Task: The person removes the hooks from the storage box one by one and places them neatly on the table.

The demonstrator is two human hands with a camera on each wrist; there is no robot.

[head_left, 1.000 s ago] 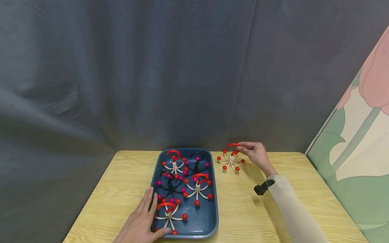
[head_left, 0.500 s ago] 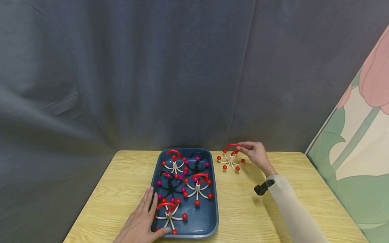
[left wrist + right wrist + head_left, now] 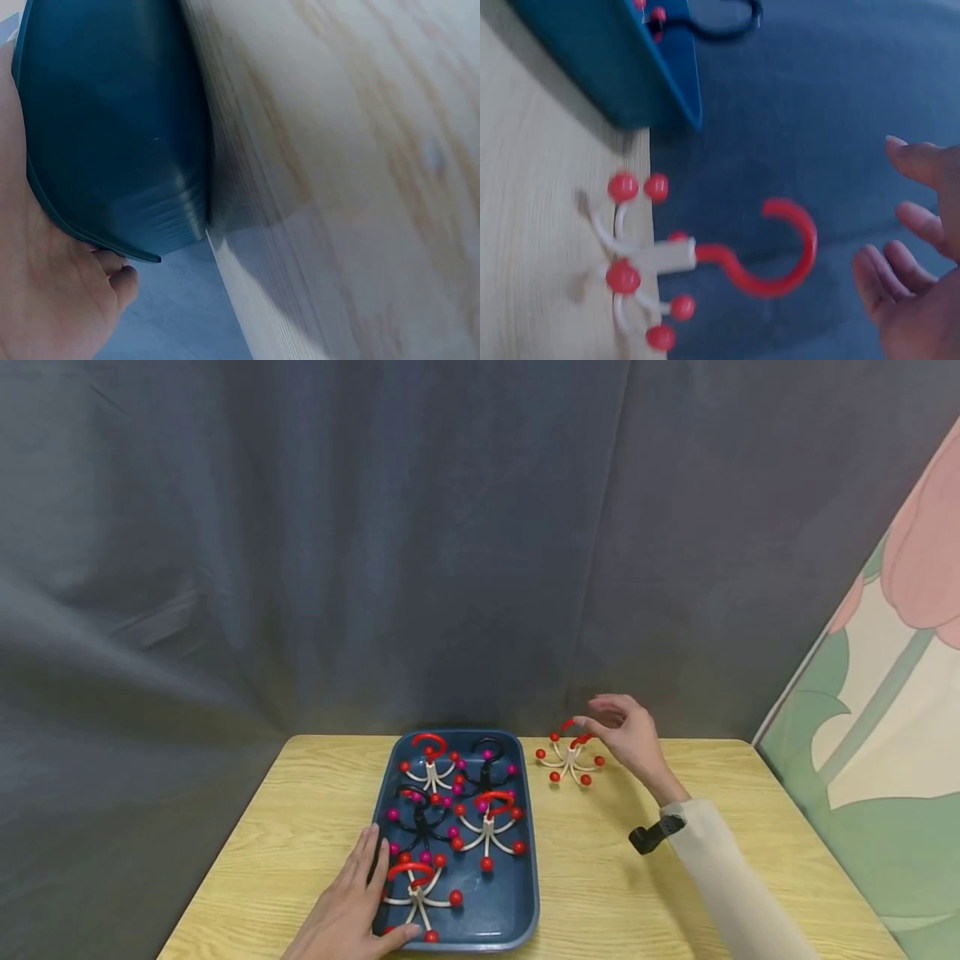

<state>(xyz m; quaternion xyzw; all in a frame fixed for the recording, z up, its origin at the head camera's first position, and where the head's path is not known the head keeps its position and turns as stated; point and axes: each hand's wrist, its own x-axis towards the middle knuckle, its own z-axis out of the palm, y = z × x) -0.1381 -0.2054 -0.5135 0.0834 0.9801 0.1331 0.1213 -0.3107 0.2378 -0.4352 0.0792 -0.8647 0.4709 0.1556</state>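
My right hand [image 3: 633, 739] is slack, fingers parted, holding nothing beside the red-hooked white stand [image 3: 669, 256], head view's lower centre-right; if I snag its hook [image 3: 808, 247] pulling away, it could topple.

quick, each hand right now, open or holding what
Left hand: open, resting on the blue tray.
Right hand: open, holding nothing, clear of the red hook.

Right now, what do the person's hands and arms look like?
One long cream sleeve shows, on the right, with a chunky black band at that wrist. The left hand and right hand are bare, without gloves.
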